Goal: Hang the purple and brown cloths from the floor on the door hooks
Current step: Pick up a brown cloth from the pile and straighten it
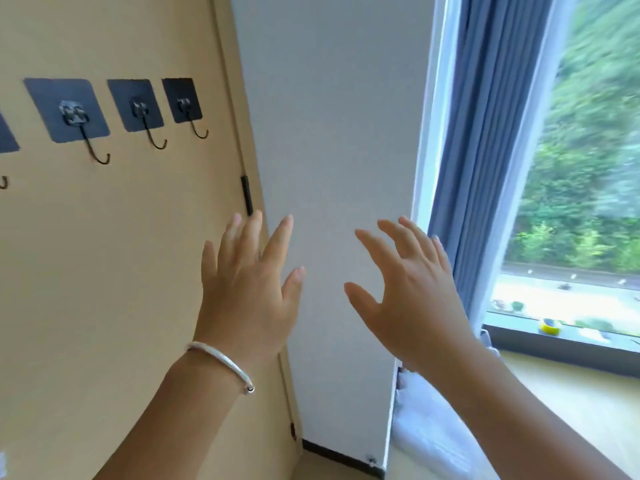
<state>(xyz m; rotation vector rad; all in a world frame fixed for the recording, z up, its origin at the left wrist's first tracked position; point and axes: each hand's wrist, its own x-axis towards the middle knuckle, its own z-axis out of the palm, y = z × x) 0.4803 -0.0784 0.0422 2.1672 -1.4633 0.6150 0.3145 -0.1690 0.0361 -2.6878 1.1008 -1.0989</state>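
Two bare hands rise with fingers spread and straight, holding nothing, before a smooth tan door (114,271) and a matte pale grey wall (332,133). The left hand (247,289), at about 7 o'clock of centre, shows its back to the camera and wears a thin silver bangle (221,363) with a small bead clasp on the wrist; its fingertips overlap the door's right edge. The right hand (412,299), at about 5 o'clock, is likewise open, its fingers lying across the edge of the wall and the pleated blue-grey curtain (485,133). Neither the purple nor the brown cloth appears anywhere in view, and only a thin strip of floor shows at the bottom. At 10 o'clock three bare dark wire hooks hang from square dark adhesive pads stuck to the door: the left hook (74,123), the middle hook (143,112) and the right hook (187,105), each a slim J-shaped curve below a small clear mount. A fourth pad and hook tip (3,181) are cut off by the left border. A narrow black hinge (247,195) sits on the door's right edge. At 3 o'clock a white-framed window (588,202) shows blurred greenery; a small yellow object (549,326) on the dark sill is too blurred to identify. Crumpled white translucent material (433,427) lies below the right forearm, partly hidden.
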